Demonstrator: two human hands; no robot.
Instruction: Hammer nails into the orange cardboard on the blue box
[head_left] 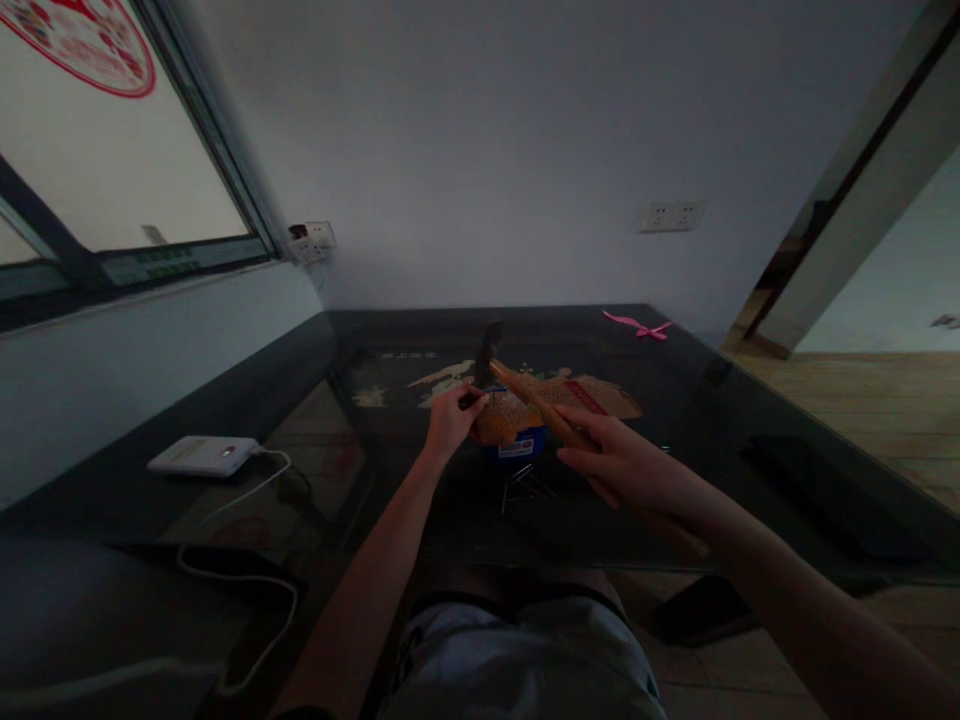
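My right hand (622,455) is wrapped around the wooden handle of a hammer (544,408). The hammer's dark head is raised just above my left fingertips. With fingers pinched together, my left hand (448,425) steadies what looks like a thin nail (495,392) at the left end of a tan speckled flat piece (517,405) with a red band. That piece rests over a blue container (516,446) with a white label. Several loose nails (526,484) lie on the dark tabletop in front of the container.
A white power bank (206,455) with a white cable lies at the left of the glossy dark table (420,520). At the far right corner is a pink ribbon (641,326). A dark flat object (832,495) lies at the right. A wall stands behind.
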